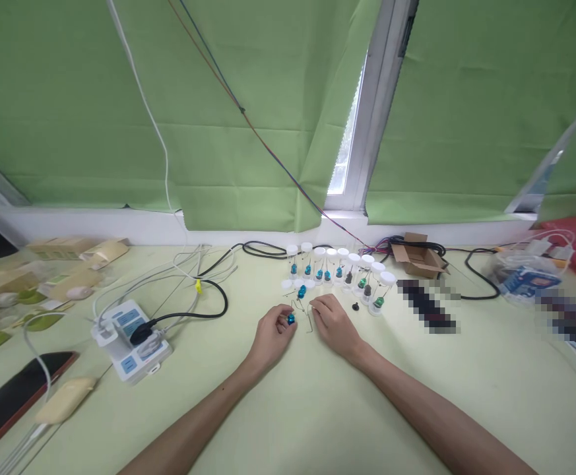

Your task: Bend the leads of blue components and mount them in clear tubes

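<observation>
My left hand is closed, its fingertips pinching a small blue metallic piece whose exact kind I cannot make out. Across from it, my right hand is closed at the fingertips on the upper end of a thin bent wire. Between the hands lie more thin wires, too fine to tell apart. Just beyond them rests another blue piece, near several loose white caps. Behind stands a row of clear vials with white lids, holding small blue, dark and green pieces. A small black piece lies right of my right hand.
At left are a white power strip with plugs and cables, a phone and a cream-coloured case. An open cardboard box and black cable lie back right. Green blinds hang behind the table.
</observation>
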Demonstrator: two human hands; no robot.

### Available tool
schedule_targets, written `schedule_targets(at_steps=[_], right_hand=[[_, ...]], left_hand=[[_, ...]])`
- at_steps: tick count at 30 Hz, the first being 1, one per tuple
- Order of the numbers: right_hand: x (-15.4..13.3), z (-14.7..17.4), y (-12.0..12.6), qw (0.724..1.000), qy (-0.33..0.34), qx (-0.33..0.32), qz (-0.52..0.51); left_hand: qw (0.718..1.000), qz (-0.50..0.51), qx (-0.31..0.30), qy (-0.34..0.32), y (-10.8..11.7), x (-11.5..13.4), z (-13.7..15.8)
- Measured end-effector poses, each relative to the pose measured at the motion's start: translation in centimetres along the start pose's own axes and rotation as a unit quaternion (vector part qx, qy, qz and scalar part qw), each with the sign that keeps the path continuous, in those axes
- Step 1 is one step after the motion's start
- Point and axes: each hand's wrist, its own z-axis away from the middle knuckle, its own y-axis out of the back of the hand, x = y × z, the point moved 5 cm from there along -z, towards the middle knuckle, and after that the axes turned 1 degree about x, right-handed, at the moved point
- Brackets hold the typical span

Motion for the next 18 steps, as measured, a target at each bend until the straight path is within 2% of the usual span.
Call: schedule_targets(at_steps=[3,5,9,13,16,18], right_hand=[[-1.0,-0.5,1.1,0.999,0.044,0.013,0.021],[-1.4,-1.1,2.4,0.998,0.046,0.023,0.026],[-0.4,-3.9,6.8,0.995,-0.018,0.088,0.035],[3.3,-8.0,11.4,0.985,-0.067,0.107,0.118],[7.7,-10.9,13.5,0.97,-0.13,0.049,0.201],[11.1,-12.2,13.7,0.949,-0.198,-0.04,0.241]], left_hand=[[1.0,0.007,0.005,-0.008,-0.1,0.0,0.0],[1.0,0.01,0.011,-0.008,-0.1,-0.1,0.0],[1.0,0.02,0.014,-0.011,-0.1,-0.3,-0.1],[0.999,0.03,0.018,-0.005,0.1,-0.2,-0.1],[0.999,0.032,0.024,-0.005,0.2,0.0,-0.2],[0.999,0.034,0.026,-0.003,0.3,-0.1,-0.2]])
